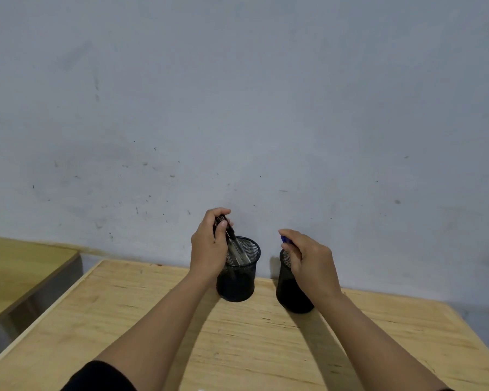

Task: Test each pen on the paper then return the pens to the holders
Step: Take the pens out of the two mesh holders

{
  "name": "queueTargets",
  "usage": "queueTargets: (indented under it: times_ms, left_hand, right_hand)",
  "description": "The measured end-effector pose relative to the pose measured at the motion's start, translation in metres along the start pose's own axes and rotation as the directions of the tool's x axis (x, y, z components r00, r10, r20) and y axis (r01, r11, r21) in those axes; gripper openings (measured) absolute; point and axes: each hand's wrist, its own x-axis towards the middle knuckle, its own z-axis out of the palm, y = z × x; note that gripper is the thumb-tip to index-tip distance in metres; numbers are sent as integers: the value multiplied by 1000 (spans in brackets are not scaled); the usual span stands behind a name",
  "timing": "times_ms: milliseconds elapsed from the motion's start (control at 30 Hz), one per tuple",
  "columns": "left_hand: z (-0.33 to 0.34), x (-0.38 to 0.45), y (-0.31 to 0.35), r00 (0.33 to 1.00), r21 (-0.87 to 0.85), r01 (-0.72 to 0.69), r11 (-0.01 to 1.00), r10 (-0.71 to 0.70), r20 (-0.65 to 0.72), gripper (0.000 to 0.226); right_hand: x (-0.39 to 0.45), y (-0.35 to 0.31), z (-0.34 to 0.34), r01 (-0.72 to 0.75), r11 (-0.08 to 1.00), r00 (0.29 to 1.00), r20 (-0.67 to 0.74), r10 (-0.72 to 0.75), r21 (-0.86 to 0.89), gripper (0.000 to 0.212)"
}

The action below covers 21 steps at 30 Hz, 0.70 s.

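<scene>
Nearest, a black sleeve (96, 376) is showing at the left elbow, and both bare forearms are reaching out over the light wooden tabletop (153, 334); no paper is showing in this view. Further out, the left hand (209, 246) is curling round a bunch of dark-capped pens with silvery barrels (232, 244), thumb pressing on the caps, tips slanting down inside the left black wire-mesh cylindrical holder (239, 272). The right hand (308, 258) is pinching a blue-capped pen (286, 239) between fingertips and thumb, right over the right black mesh holder (291, 289), which the hand is mostly hiding; can't tell how deep that pen is sitting. Likely step: pens going into or coming out of the holders, can't say which. To do it well: keep the bunch upright, not slanted, so tips aren't catching the mesh rim; move straight up or down; don't lean a wrist on a holder, since both look light and tippy; keep grips firm so no pen slips. Behind both holders, just beyond the table edge, a scuffed grey-blue wall (237, 94) is standing; a second wooden table (17, 272) is sitting far left.
</scene>
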Motion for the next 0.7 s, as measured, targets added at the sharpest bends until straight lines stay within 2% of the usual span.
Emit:
queueTargets:
  times_ms: [233, 400, 467, 533, 700]
  left_hand:
    - [-23, 20, 64, 989, -74, -90, 993, 80, -125, 23]
    - [-42, 0, 108, 979, -101, -136, 986, 119, -165, 22]
    - [-47, -18, 110, 979, -116, -108, 987, 85, -187, 23]
    - [-50, -41, 102, 977, -152, -45, 987, 12, -215, 24]
    - [-42, -95, 51, 939, -208, 184, 961, -234, -251, 25]
  right_hand:
    - [25, -42, -41, 50, 996, 980, -194, -34, 76, 25]
    - [15, -80, -69, 15, 981, 958, -285, 42, 195, 25]
    - [-2, -90, -74, -56, 962, 941, -309, 141, 268, 24]
    - [-25, -92, -73, -170, 907, 903, -308, 300, 384, 22]
    - [-90, -65, -49, -463, 671, 693, -236, 682, 578, 20]
